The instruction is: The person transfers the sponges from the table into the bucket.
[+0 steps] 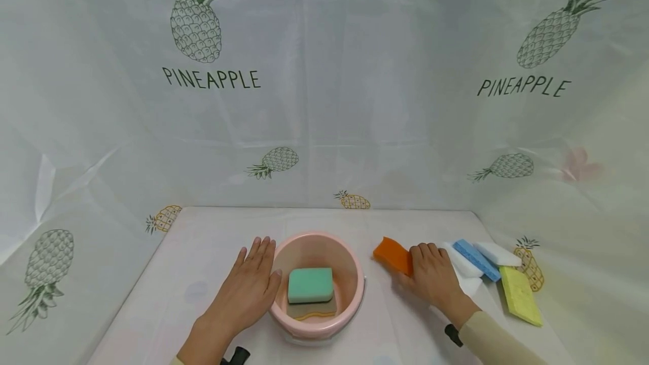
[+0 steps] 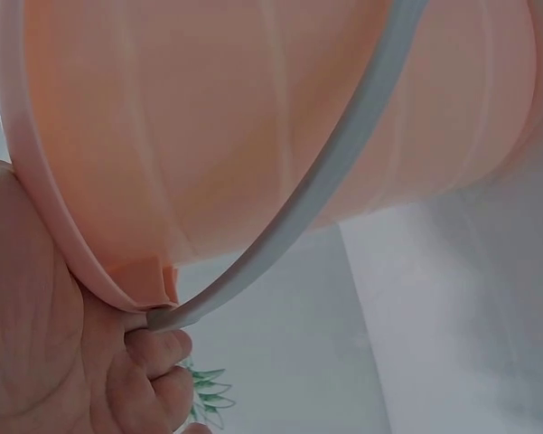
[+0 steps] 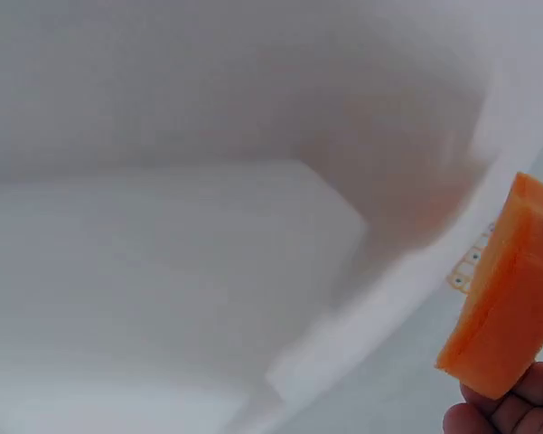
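Observation:
In the head view my left hand [image 1: 245,286] rests at the left rim of a pink bucket [image 1: 314,329], fingers straight and pointing away. The left wrist view shows the palm against the rim, beside the grey handle [image 2: 316,181]. Inside the bucket a green sponge [image 1: 311,284] lies over a beige sponge [image 1: 313,310] with a wavy orange-yellow edge. To the right of the bucket, my right hand [image 1: 433,272] grips an orange sponge [image 1: 392,255] by one end. The right wrist view shows this sponge [image 3: 506,298] between thumb and fingers, above the white surface.
Beyond the right hand lies a loose group: a blue sponge [image 1: 476,259], a white sponge [image 1: 499,254], more white pieces [image 1: 462,263] and a yellow sponge [image 1: 520,295]. The table [image 1: 167,297] has a white cover, and a pineapple-printed sheet [image 1: 324,100] hangs around it.

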### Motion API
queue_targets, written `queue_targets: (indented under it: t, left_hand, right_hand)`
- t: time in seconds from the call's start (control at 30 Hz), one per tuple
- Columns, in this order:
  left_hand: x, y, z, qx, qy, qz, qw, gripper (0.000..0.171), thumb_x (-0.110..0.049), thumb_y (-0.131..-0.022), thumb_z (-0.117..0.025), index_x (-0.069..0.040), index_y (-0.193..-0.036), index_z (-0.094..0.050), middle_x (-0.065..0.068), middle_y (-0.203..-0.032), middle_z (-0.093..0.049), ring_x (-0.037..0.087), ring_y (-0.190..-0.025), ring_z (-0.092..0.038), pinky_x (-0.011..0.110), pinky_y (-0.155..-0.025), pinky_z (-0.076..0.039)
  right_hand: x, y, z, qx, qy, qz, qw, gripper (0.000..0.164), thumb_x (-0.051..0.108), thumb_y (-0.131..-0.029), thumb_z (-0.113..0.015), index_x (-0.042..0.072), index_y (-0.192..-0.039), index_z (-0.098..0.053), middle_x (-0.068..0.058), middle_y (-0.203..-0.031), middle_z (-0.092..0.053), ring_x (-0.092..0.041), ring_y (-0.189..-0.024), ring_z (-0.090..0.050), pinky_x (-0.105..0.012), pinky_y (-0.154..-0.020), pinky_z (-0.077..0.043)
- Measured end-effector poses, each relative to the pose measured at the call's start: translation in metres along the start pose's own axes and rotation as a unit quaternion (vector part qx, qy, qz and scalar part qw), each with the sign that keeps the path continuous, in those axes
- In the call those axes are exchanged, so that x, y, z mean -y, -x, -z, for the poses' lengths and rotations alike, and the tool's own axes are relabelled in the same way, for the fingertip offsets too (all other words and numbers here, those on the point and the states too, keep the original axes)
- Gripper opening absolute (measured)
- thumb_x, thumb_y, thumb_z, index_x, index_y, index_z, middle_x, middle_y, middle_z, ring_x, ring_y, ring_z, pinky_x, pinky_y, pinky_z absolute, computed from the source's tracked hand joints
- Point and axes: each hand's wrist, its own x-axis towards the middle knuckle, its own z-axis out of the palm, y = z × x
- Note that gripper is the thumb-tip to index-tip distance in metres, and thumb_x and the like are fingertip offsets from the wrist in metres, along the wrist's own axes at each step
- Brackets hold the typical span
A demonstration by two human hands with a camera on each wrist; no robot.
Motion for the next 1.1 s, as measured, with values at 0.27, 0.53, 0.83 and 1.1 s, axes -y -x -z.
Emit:
queue_targets:
  t: [0.27, 0.53, 0.83, 1.1]
  left_hand:
    - [-0.001, 0.0, 0.002, 0.008, 0.001, 0.001, 1.0, 0.064, -0.032, -0.112, -0.048, 0.004, -0.163, -0.033, 0.022, -0.17, -0.032, 0.039, -0.161, -0.022, 0.062, -0.13, -0.017]
    - [-0.001, 0.0, 0.001, -0.004, -0.006, -0.006, 1.0, 0.063, -0.032, -0.112, -0.048, 0.005, -0.161, -0.036, 0.023, -0.169, -0.034, 0.039, -0.161, -0.024, 0.063, -0.13, -0.019]
    - [-0.003, -0.001, 0.003, 0.005, -0.015, -0.001, 0.9999, 0.063, -0.032, -0.112, -0.048, 0.004, -0.162, -0.035, 0.023, -0.169, -0.033, 0.039, -0.161, -0.023, 0.062, -0.13, -0.017]
    - [-0.003, -0.001, 0.002, -0.006, -0.027, -0.003, 0.9996, 0.063, -0.031, -0.111, -0.049, 0.005, -0.161, -0.037, 0.024, -0.168, -0.035, 0.04, -0.16, -0.026, 0.062, -0.13, -0.019]
  right_hand:
    - [0.0, -0.018, 0.011, -0.044, 0.009, 0.035, 0.998, 0.056, 0.053, -0.083, -0.074, 0.001, -0.099, -0.059, -0.011, -0.087, -0.058, -0.03, -0.081, -0.052, -0.041, -0.07, -0.044]
    - [0.007, -0.035, 0.024, -0.068, 0.004, 0.05, 0.996, 0.053, 0.05, -0.084, -0.071, 0.001, -0.1, -0.059, -0.011, -0.086, -0.056, -0.029, -0.08, -0.051, -0.041, -0.069, -0.043]
    - [0.018, -0.058, 0.052, -0.086, -0.018, 0.055, 0.995, 0.052, 0.05, -0.085, -0.068, 0.002, -0.104, -0.06, -0.012, -0.09, -0.059, -0.031, -0.085, -0.053, -0.044, -0.074, -0.045]
    - [0.044, -0.077, 0.087, -0.076, -0.046, 0.066, 0.994, 0.05, 0.049, -0.085, -0.071, 0.005, -0.108, -0.062, -0.008, -0.097, -0.062, -0.028, -0.092, -0.055, -0.044, -0.081, -0.048]
